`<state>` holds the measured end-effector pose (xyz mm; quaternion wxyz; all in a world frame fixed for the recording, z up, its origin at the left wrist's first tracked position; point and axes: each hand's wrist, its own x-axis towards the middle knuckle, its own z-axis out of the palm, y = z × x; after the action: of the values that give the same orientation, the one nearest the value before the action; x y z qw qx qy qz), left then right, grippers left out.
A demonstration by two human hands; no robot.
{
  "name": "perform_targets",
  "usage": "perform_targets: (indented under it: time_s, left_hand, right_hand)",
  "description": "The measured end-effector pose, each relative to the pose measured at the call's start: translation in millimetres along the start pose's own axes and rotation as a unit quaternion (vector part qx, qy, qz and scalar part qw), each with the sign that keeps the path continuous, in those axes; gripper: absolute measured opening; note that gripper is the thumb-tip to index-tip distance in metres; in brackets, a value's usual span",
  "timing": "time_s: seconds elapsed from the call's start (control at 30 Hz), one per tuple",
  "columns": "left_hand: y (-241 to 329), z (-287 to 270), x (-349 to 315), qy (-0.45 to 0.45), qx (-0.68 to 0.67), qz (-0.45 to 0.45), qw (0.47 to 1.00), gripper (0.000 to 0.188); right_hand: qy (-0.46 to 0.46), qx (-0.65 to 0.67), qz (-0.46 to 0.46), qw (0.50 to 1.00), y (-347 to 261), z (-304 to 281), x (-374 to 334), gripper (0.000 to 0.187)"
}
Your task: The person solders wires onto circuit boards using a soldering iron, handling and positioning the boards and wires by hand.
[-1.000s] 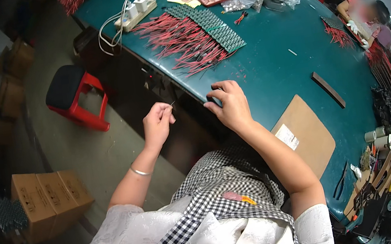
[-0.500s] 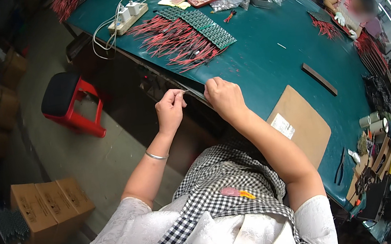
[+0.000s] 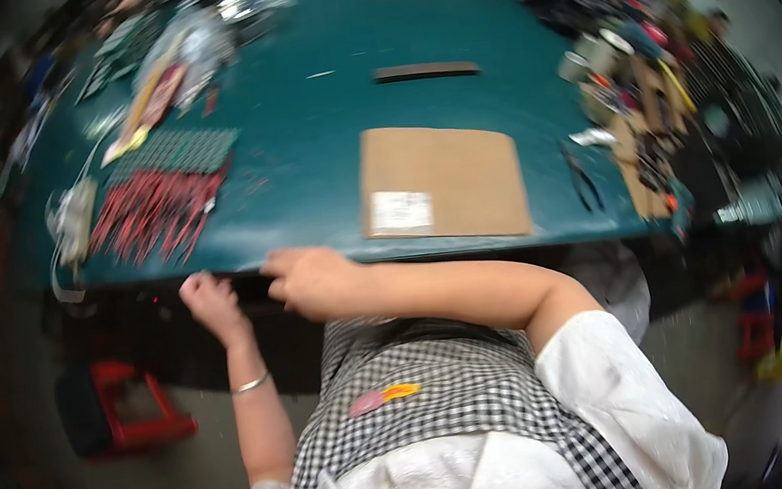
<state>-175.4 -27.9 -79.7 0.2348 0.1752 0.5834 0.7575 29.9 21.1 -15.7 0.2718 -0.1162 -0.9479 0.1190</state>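
My left hand (image 3: 212,304) hovers at the table's front edge, just below the red wires, its fingers curled together. Whatever those fingers hold, if anything, is too blurred to make out. To its right is my right hand (image 3: 314,282), bent inward at the same edge, with its fingers loosely apart and nothing visible in them. A gap separates the two hands. Beyond them on the table lies a row of green circuit boards (image 3: 180,152) with many red wires (image 3: 154,211) fanned toward me. A brown cardboard sheet (image 3: 446,175) with a white label rests flat to the right.
The green table (image 3: 318,164) carries a dark bar (image 3: 426,70), pliers (image 3: 581,178), a power strip (image 3: 78,218) and clear plastic bags (image 3: 202,50). Tools and cardboard crowd its right end. A red stool (image 3: 138,409) with a black seat stands on the floor at left.
My view has swung to the right, so the table now lies straight ahead. The right hand's fingers have loosened from a closed grip. A thin piece seen at my left fingertips no longer shows.
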Motion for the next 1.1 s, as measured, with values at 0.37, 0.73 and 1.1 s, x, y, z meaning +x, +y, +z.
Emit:
perform_targets:
  time_s: [0.37,0.73,1.1]
  left_hand:
    - [-38,-26,8,-0.039,0.024,0.016,0.999,0.041]
    - [92,111,-66,-0.134,0.171,0.524,0.823,0.04]
    - [100,211,-190,-0.457,0.089,0.547,0.695,0.02]
  right_hand:
    - [0.053,0.077,0.218,0.972,-51,-113,-161,0.026]
    - [0.386,-0.184,0.559,0.71,-141,-156,-357,0.03]
    - [0.302,-0.185,0.91,0.217,-342,-81,-558,0.012]
